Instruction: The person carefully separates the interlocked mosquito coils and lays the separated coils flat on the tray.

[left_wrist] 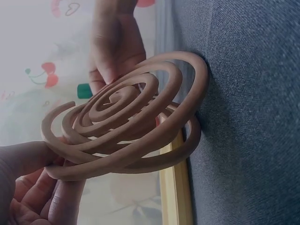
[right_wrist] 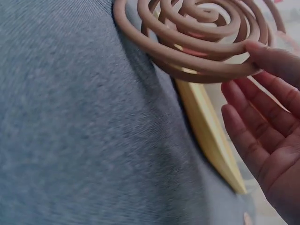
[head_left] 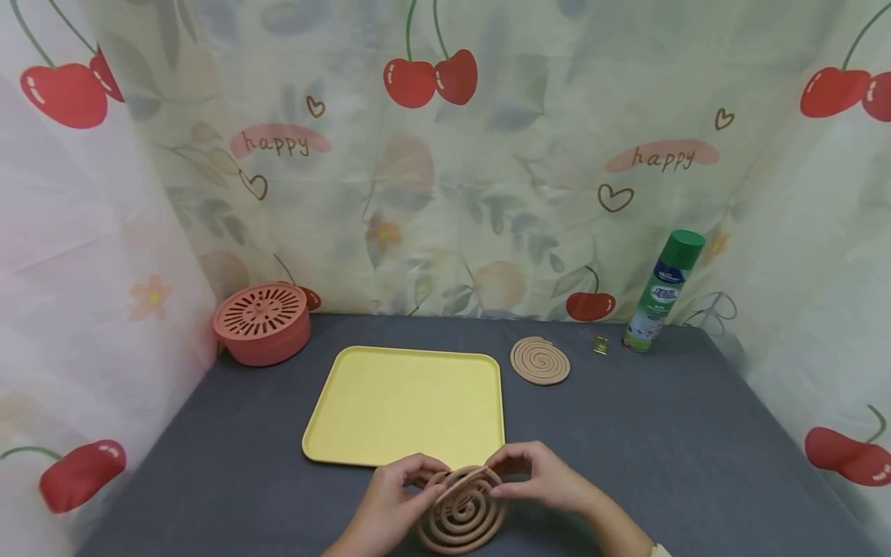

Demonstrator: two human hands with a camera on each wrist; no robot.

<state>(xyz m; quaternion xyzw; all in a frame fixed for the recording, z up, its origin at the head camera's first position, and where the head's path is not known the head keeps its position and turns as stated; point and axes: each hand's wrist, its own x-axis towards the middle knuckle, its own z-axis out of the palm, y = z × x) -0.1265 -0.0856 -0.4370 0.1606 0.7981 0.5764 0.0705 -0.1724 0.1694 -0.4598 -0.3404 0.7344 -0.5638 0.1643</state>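
A brown double mosquito coil [head_left: 462, 514] stands tilted on its lower edge on the grey table, just in front of the yellow tray [head_left: 411, 402]. My left hand [head_left: 418, 480] pinches its upper left rim. My right hand [head_left: 511, 473] pinches the upper right rim. In the left wrist view the two interlocked spirals of the coil [left_wrist: 126, 117] are spread slightly apart, with the left fingers [left_wrist: 33, 187] under one end. In the right wrist view the coil [right_wrist: 201, 37] is held at its edge by one right fingertip [right_wrist: 262, 51], and the other fingers lie fairly straight below it.
A single flat coil [head_left: 540, 360] lies right of the tray, with a small metal stand [head_left: 601, 344] and a green-capped spray can [head_left: 661, 294] beyond it. A red slotted round container [head_left: 263, 321] sits at the back left. Cherry-print curtains enclose the table on three sides.
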